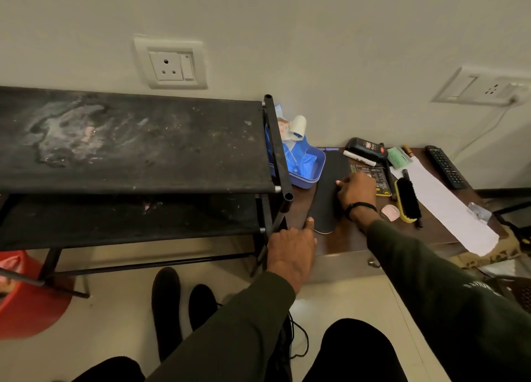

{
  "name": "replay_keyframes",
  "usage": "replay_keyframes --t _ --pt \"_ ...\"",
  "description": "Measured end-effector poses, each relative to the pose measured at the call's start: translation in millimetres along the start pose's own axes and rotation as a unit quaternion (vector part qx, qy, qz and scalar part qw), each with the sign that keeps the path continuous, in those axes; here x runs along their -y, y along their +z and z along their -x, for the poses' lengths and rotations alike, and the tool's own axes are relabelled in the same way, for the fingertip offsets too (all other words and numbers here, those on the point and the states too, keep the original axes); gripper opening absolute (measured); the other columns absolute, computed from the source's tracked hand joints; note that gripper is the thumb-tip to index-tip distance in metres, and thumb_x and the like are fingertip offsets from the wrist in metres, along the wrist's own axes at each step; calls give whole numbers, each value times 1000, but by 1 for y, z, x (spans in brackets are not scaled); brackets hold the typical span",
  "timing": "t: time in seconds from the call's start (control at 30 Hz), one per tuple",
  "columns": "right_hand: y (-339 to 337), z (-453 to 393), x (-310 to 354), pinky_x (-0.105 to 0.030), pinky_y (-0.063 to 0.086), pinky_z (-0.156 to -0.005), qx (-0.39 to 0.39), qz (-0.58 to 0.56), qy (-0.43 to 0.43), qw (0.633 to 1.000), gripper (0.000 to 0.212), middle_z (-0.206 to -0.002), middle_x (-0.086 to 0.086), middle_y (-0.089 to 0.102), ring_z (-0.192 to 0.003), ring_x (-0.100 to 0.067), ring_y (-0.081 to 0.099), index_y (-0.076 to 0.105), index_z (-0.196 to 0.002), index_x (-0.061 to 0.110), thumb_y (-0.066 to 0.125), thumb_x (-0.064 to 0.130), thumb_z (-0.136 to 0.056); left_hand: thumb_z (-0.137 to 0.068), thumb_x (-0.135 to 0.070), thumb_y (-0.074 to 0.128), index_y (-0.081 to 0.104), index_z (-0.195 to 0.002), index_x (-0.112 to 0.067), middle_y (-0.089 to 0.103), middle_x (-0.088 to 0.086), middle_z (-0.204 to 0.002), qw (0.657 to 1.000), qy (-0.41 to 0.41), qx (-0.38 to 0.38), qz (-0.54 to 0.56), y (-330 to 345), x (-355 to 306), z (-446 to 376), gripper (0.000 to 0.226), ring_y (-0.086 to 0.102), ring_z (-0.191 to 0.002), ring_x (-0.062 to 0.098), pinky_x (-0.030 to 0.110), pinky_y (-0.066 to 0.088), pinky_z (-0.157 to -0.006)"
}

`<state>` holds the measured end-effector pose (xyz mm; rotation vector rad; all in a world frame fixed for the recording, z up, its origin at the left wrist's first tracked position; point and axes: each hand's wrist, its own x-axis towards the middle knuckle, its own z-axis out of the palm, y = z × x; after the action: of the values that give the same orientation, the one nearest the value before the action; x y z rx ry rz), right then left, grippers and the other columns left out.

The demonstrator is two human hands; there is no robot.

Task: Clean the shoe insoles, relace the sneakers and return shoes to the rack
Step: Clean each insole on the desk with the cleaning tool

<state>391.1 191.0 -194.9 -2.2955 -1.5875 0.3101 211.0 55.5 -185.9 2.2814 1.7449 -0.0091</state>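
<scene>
- On the brown worktop beside the wall, a black insole lies flat, its long side running away from the person.
- Right hand rests palm-down on the insole's right edge, fingers pressed together and flat; it grips nothing.
- Left hand sits at the worktop's near-left corner, fingers loosely together, one fingertip just touching the near end of the insole.
- Black shoe rack stands to the left, its dusty top shelf bare of shoes.
- Two more dark insoles lie on the floor below the rack, side by side.
- Blue tub holding blue packets sits between the rack and the insole.
- Right of the insole lie a black-bristled brush, a green comb, a white paper strip and a remote.
- Red bucket stands on the floor at far left.
</scene>
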Motion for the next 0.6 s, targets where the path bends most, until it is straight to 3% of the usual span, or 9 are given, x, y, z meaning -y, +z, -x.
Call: replay_keyframes --t 0.17,0.3,0.4,0.5,0.6 --pt "-4 63 -9 -33 49 -74 -8 -13 -36 999 16 -94 -16 74 -87 -34 68 78 -94 7 67 18 -93 -110 -39 30 22 -160 -28 65 10 -104 1000 4 -7 22 2 0 2 52 64 -94 25 38 40 -70" --pt "3 107 -13 -24 39 -67 -31 -37 -27 998 16 -85 -15 74 -80 -33 68 77 -87 5 68 17 -92 -110 -35 31 24 -159 -28 66 10 -105 1000 -5 4 21 3 0 -2 50 65 -94 26 37 41 -69" --pt "0 134 -10 -29 48 -66 -41 -62 -50 996 13 -81 -12 74 -75 -29 68 78 -83 6 70 14 -90 -109 -28 34 22 -160 -26 67 11 -111 1000 0 9 -12 3 -2 -3 52 65 -100 28 38 43 -70" --pt "10 165 2 -37 53 -65 -17 -42 -115 992 12 -79 -11 70 -70 -28 65 76 -80 9 68 12 -89 -107 -17 34 17 -161 -29 65 13 -117 999 1 28 -18 1 -3 -2 58 63 -106 31 41 49 -80" --pt "17 175 9 -39 56 -70 3 -60 -137 989 13 -84 -7 70 -73 -22 63 78 -86 12 66 11 -91 -106 -20 36 11 -160 -38 63 16 -119 998 5 57 -4 1 5 0 63 62 -107 34 46 51 -88"
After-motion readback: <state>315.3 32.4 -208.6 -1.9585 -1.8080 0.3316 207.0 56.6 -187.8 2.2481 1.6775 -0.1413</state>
